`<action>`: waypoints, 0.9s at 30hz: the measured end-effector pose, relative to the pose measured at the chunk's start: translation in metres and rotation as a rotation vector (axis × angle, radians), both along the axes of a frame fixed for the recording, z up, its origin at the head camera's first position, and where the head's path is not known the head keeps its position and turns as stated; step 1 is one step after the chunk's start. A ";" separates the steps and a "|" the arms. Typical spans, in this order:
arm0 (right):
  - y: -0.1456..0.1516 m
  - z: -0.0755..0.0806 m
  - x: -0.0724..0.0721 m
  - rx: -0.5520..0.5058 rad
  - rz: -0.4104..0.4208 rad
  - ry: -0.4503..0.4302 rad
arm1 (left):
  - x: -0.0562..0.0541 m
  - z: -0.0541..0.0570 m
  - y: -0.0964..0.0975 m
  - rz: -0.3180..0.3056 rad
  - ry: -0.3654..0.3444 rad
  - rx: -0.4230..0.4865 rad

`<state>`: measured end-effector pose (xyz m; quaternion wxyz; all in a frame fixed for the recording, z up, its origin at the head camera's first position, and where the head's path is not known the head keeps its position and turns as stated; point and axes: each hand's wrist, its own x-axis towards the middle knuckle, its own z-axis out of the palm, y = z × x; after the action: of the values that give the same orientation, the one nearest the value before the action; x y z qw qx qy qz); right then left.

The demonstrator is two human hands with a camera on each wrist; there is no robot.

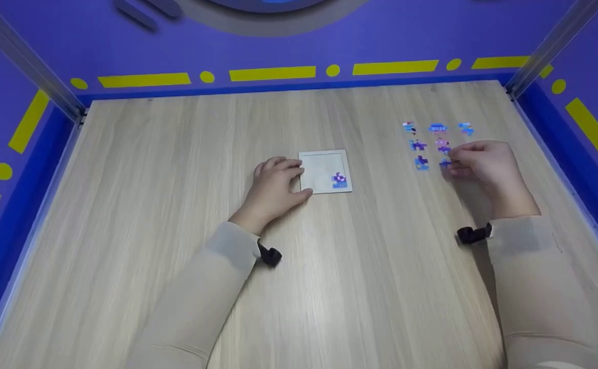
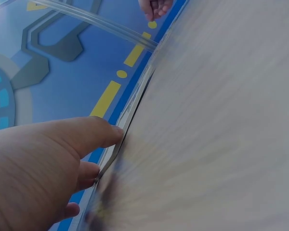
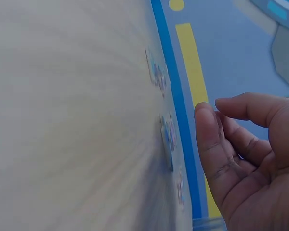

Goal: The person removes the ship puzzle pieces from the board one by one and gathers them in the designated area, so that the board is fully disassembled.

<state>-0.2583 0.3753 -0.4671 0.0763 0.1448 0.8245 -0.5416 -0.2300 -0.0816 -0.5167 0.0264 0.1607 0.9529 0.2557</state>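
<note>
In the head view, a white square puzzle tray [image 1: 319, 171] lies at mid-table with one purple and blue jigsaw piece [image 1: 339, 180] in its lower right corner. My left hand [image 1: 277, 185] rests against the tray's left side, its fingers at that edge and the thumb by the near left corner. To the right, my right hand [image 1: 486, 166] hovers by the loose pieces, with its fingertips beside a blue piece [image 1: 445, 163] that they partly cover. The right wrist view shows the thumb and index tips [image 3: 219, 103] close together, with no piece visible between them.
Several loose jigsaw pieces lie in rows at the right, among them a blue one [image 1: 438, 128], a purple one [image 1: 417, 145] and a purple-blue one [image 1: 421, 163]. Blue-purple panels [image 1: 299, 48] with yellow marks wall in the wooden table [image 1: 176, 169].
</note>
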 end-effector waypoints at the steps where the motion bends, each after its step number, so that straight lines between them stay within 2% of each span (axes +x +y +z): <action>1: -0.003 0.000 0.000 0.008 0.008 0.006 | 0.000 0.000 0.000 0.001 0.001 0.001; 6: -0.022 -0.001 -0.004 -0.017 0.057 0.039 | -0.001 0.000 -0.001 0.010 0.003 0.009; 13: -0.056 0.000 -0.011 -0.024 0.183 0.014 | -0.001 -0.002 0.000 0.006 -0.004 0.015; 21: -0.099 0.016 -0.016 0.093 0.271 0.065 | 0.000 -0.002 0.002 0.008 0.000 0.029; 27: -0.131 0.025 -0.013 0.084 0.310 0.095 | -0.001 -0.003 0.000 0.004 0.005 0.026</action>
<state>-0.2717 0.2440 -0.4423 0.1138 -0.0068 0.8617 -0.4945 -0.2306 -0.0812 -0.5194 0.0212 0.1599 0.9499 0.2676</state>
